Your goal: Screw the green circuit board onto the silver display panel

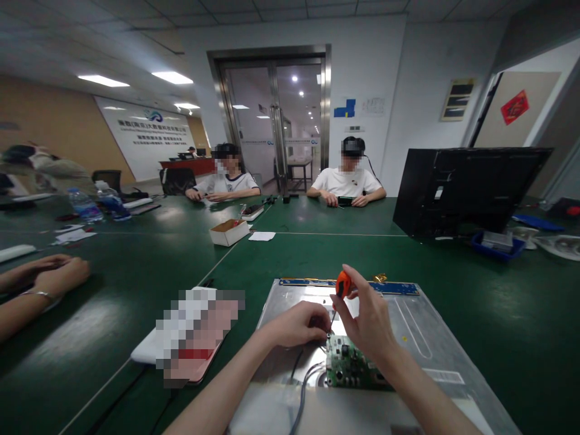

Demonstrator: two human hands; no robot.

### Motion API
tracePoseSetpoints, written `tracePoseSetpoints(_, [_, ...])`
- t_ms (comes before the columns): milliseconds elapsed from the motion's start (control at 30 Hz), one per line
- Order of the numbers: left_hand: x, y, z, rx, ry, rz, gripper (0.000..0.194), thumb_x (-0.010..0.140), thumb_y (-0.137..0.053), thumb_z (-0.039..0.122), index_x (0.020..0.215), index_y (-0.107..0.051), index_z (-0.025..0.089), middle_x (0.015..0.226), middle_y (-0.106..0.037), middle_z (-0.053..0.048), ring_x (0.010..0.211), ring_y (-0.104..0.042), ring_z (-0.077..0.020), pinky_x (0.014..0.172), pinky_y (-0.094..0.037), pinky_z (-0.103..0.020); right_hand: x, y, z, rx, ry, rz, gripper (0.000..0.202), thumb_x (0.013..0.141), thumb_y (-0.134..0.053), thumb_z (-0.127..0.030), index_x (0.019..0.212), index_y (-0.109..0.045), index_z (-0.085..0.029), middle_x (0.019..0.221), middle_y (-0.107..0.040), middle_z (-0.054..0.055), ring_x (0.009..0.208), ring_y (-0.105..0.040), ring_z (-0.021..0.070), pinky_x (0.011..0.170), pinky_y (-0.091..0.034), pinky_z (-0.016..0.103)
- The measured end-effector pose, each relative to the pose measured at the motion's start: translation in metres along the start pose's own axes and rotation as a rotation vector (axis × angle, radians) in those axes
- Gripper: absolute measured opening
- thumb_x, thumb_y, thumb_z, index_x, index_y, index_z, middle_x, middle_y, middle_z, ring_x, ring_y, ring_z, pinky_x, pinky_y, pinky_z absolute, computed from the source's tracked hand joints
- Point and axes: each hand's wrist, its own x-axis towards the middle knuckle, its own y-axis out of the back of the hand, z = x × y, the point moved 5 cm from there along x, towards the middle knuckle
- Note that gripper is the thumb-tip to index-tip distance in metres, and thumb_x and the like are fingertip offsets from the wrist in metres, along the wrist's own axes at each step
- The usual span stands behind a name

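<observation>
Flat grey metal panel [437,347], lower centre, bearing a green circuit board [347,364]. Right hand [369,320] clamps the rounded orange-and-black handle of a screwdriver [343,285]; its steep, slim shaft points down-left, toward the board's upper-left corner, beside the curled left hand [299,323], whose grip cannot be told.
</observation>
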Motion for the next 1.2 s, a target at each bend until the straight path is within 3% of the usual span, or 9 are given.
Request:
tracePoseSetpoints(267, [0.000,0.005,-0.001,0.081,-0.002,0.059,0.005,0.076,-0.067,0.014,0.081,-0.067,0.017,0.072,-0.065,0.002,0.067,-0.059,-0.0161,0.063,-0.048,-0.025,-0.001,0.000,0.000,0.003,-0.004,-0.002,0.046,0.101,-0.050,-0.028,0.145,-0.039,-0.022,0.094,-0.070,0.007,0.071,-0.068,0.0201,0.063,-0.059,0.033])
tracePoseSetpoints(333, [0.000,0.011,-0.001,0.139,-0.001,0.166,0.009,0.081,-0.063,0.015,0.088,-0.068,0.018,0.084,-0.068,-0.001,0.077,-0.062,-0.0191,0.071,-0.051,-0.028,0.000,0.001,0.002,-0.002,-0.016,0.018,0.047,0.101,-0.050,-0.028,0.146,-0.038,-0.022,0.095,-0.070,0.007,0.070,-0.067,0.0196,0.061,-0.058,0.033])
tracePoseSetpoints(433, [-0.001,0.020,-0.002,0.237,-0.017,0.341,0.030,0.087,-0.053,0.009,0.113,-0.065,0.020,0.119,-0.066,-0.009,0.111,-0.058,-0.0249,0.097,-0.048,-0.039,0.001,0.004,0.006,-0.008,-0.032,0.050,0.047,0.101,-0.051,-0.030,0.146,-0.037,-0.022,0.095,-0.070,0.008,0.069,-0.067,0.0193,0.060,-0.059,0.033])
tracePoseSetpoints(533, [0.000,0.018,-0.003,0.325,-0.048,0.350,0.043,0.086,-0.053,0.005,0.125,-0.062,0.021,0.133,-0.061,-0.011,0.126,-0.051,-0.0267,0.109,-0.039,-0.043,0.002,0.004,0.007,-0.018,-0.025,0.050,0.046,0.101,-0.051,-0.030,0.144,-0.038,-0.022,0.095,-0.070,0.008,0.069,-0.067,0.0192,0.062,-0.060,0.033])
tracePoseSetpoints(700, [0.003,0.009,-0.006,0.446,-0.055,0.273,0.028,0.085,-0.056,0.006,0.106,-0.071,0.020,0.116,-0.069,-0.009,0.110,-0.060,-0.0265,0.101,-0.044,-0.038,0.002,0.003,0.005,-0.024,-0.007,0.038,0.045,0.101,-0.050,-0.027,0.144,-0.038,-0.021,0.094,-0.070,0.007,0.069,-0.068,0.0192,0.061,-0.059,0.032])
tracePoseSetpoints(967, [0.000,0.020,-0.006,0.575,0.101,0.328,0.024,0.088,-0.048,0.005,0.079,-0.065,0.018,0.087,-0.067,-0.009,0.087,-0.062,-0.0254,0.078,-0.045,-0.033,0.003,0.003,0.004,-0.019,-0.001,0.016,0.045,0.101,-0.049,-0.027,0.144,-0.039,-0.021,0.090,-0.069,0.006,0.069,-0.067,0.0195,0.062,-0.059,0.033])
tracePoseSetpoints(1100, [-0.008,0.024,0.010,0.578,0.125,0.296,0.024,0.083,-0.047,-0.001,0.082,-0.064,0.016,0.088,-0.066,-0.010,0.086,-0.062,-0.0266,0.073,-0.042,-0.033,0.006,0.011,0.007,0.005,-0.041,0.022,0.042,0.101,-0.050,-0.030,0.141,-0.041,-0.022,0.088,-0.069,0.004,0.065,-0.066,0.0182,0.058,-0.058,0.031])
tracePoseSetpoints(1200, [-0.024,0.013,0.029,0.526,0.089,0.237,0.020,0.084,-0.053,0.001,0.085,-0.064,0.018,0.090,-0.067,-0.005,0.082,-0.062,-0.0216,0.071,-0.042,-0.028,0.007,0.020,0.010,0.057,-0.133,0.025,0.043,0.099,-0.054,-0.031,0.140,-0.041,-0.023,0.085,-0.069,0.002,0.060,-0.066,0.0168,0.055,-0.058,0.030])
